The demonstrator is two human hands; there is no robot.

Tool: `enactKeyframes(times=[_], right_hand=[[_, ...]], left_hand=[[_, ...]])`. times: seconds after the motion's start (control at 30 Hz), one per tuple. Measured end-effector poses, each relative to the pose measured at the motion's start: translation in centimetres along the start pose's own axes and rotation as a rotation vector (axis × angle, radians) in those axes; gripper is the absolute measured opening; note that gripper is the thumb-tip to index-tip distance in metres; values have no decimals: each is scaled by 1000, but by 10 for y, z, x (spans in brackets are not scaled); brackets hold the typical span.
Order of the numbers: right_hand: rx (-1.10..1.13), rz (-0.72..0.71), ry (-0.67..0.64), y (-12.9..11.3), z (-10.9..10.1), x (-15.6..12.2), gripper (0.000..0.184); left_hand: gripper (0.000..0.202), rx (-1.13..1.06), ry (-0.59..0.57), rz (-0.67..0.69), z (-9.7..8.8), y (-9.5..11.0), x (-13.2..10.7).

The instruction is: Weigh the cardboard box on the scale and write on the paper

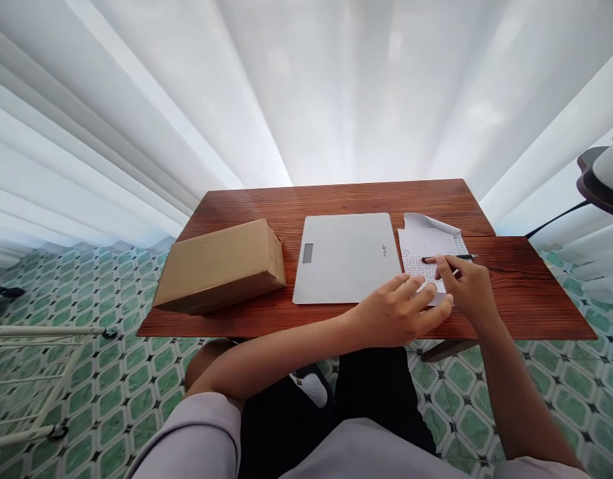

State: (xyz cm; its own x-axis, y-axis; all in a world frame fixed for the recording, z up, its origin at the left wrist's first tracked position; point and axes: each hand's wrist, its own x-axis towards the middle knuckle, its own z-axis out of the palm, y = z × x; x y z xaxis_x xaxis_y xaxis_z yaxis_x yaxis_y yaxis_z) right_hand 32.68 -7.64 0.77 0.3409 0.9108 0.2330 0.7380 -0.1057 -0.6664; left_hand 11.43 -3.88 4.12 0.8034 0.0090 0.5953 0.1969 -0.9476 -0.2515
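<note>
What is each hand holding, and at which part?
The right hand holds a pen near its tip. The left hand grips nothing; it rests on the paper's near edge.

Single head-worn view, looking forward and steeply down from close above the seated person's lap. Wooden table [336,199] fills centre, its near edge just below the lens; white curtain [306,80] far; tiled floor [87,386] left and right.

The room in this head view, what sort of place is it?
Probably a home workspace used for packing or weighing: a wooden table on green patterned floor tiles, white curtains behind, with a cardboard box and a flat scale on it.
</note>
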Motion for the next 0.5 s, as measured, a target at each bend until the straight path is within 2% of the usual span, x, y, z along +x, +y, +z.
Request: enactKeyframes(times=[0.17,0.27,0.37,0.5], right_hand=[[-175,-62,95,44,-18,15,37],[-338,-119,94,69,-25,27,34],[-476,-137,79,88,-26,36,35],[-551,-136,55,103,-24,39,41]], left_hand=[[28,-14,-18,141,45,18,8],[29,1,-24,190,67,28,7],[29,16,-20,196,81,35,5],[31,15,-51,171,87,38,2]])
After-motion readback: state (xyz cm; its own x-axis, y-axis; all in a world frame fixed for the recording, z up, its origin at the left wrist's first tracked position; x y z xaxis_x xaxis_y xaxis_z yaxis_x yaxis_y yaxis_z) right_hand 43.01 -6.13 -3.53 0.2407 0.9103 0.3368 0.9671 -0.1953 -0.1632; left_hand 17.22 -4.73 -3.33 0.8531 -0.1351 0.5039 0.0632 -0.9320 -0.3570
